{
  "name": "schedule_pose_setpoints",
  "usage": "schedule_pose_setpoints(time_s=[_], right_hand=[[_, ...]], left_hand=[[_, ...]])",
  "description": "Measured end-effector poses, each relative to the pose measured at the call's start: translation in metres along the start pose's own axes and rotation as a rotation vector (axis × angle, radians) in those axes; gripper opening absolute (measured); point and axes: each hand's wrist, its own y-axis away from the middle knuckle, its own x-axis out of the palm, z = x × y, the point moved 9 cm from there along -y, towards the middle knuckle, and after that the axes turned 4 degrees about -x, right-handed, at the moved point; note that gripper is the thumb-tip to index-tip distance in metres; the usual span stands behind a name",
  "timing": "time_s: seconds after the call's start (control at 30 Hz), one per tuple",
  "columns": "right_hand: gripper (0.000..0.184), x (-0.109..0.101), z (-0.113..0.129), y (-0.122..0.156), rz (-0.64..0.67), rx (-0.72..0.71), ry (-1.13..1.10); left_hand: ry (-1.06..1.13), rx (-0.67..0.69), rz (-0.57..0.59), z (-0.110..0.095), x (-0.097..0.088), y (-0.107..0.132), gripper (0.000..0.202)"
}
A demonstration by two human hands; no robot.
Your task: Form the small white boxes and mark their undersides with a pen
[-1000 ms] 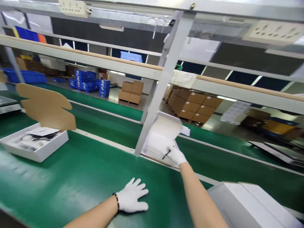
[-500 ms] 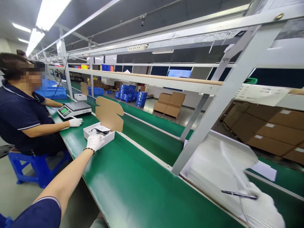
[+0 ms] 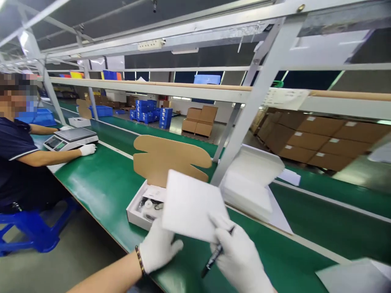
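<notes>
Right gloved hand (image 3: 241, 260) pinches a white foam sheet (image 3: 192, 205) by its near edge, black marker pen (image 3: 214, 257) tucked under the fingers. Left gloved hand (image 3: 159, 246), fingers curled, touches the near wall of an open white box (image 3: 134, 211); sheet hovers over it. Box holds small parts and a paper slip, brown cardboard lid flap (image 3: 171, 158) upright. Foam stack (image 3: 250, 183) just right. Green conveyor belt (image 3: 100, 183); a co-worker's hand (image 3: 87, 149) beside a scale (image 3: 71, 137) far left.

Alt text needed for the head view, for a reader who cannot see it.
Two white-gloved hands hold a white sheet over an open white box on a green conveyor belt; the right hand also grips a black pen. A seated co-worker rests a hand by a scale.
</notes>
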Motion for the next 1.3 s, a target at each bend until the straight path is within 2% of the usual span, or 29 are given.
schedule_pose_setpoints(time_s=[0.07,0.1,0.13,0.17,0.2,0.23,0.3,0.37,0.47,0.57,0.63,0.7,0.8,0.9,0.97,1.03,1.1,1.17,1.2,1.23,1.3], right_hand=[[0.041,0.015,0.023,-0.007,0.159,-0.074,0.139],[0.048,0.024,0.026,-0.006,0.260,-0.068,0.200],[0.053,0.031,0.024,-0.003,0.367,-0.029,0.235],[0.056,0.038,0.020,0.004,0.479,0.027,0.248],[0.057,0.043,0.015,0.012,0.588,0.086,0.244],[0.058,0.046,0.011,0.022,0.682,0.138,0.230],[0.057,0.045,0.005,0.037,0.781,0.202,0.179],[0.050,0.037,-0.005,0.043,0.761,0.264,0.132],[0.054,0.026,-0.035,0.046,0.625,0.377,0.092],[0.064,0.026,-0.068,0.050,0.496,0.464,0.062],[0.064,0.032,-0.079,0.052,0.440,0.489,0.074],[0.059,0.040,-0.078,0.050,0.421,0.482,0.129],[0.048,0.056,-0.067,0.045,0.469,0.501,0.184],[0.046,0.067,-0.071,0.042,0.475,0.596,0.120],[0.047,0.068,-0.083,0.045,0.416,0.689,-0.024],[0.042,0.054,-0.103,0.049,0.244,0.784,-0.203],[0.034,0.013,-0.129,0.049,-0.101,0.820,-0.264],[0.035,-0.047,-0.152,0.048,-0.520,0.798,-0.217],[0.037,-0.073,-0.161,0.048,-0.690,0.783,-0.197],[0.038,-0.092,-0.174,0.048,-0.803,0.803,-0.244],[0.037,-0.111,-0.196,0.039,-0.799,0.857,-0.346]], left_hand=[[0.156,0.169,0.189,-0.048,-0.008,0.023,0.043],[0.233,0.249,0.313,-0.064,-0.015,0.031,0.036],[0.306,0.319,0.435,-0.074,-0.022,0.035,0.035],[0.366,0.346,0.491,-0.076,-0.032,0.032,0.040],[0.399,0.335,0.471,-0.071,-0.042,0.019,0.045],[0.396,0.302,0.402,-0.062,-0.049,0.002,0.048],[0.287,0.247,0.234,-0.046,-0.047,-0.034,0.050],[0.122,0.311,0.191,-0.049,-0.022,-0.057,0.058],[-0.038,0.412,0.180,-0.069,0.022,-0.071,0.067],[-0.113,0.378,0.150,-0.082,0.042,-0.079,0.062],[-0.130,0.328,0.149,-0.084,0.045,-0.087,0.058],[-0.114,0.311,0.133,-0.084,0.041,-0.096,0.054],[-0.046,0.375,0.102,-0.084,0.034,-0.104,0.046],[-0.036,0.386,0.078,-0.083,0.034,-0.106,0.044],[-0.055,0.370,0.094,-0.082,0.040,-0.104,0.045],[-0.030,0.350,0.087,-0.079,0.039,-0.105,0.047],[0.084,0.277,-0.061,-0.066,0.018,-0.115,0.056],[0.372,0.116,-0.324,-0.035,-0.021,-0.131,0.066],[0.542,0.019,-0.434,-0.014,-0.037,-0.140,0.069],[0.696,-0.067,-0.499,0.005,-0.049,-0.150,0.068],[0.895,-0.178,-0.499,0.031,-0.058,-0.170,0.070]])
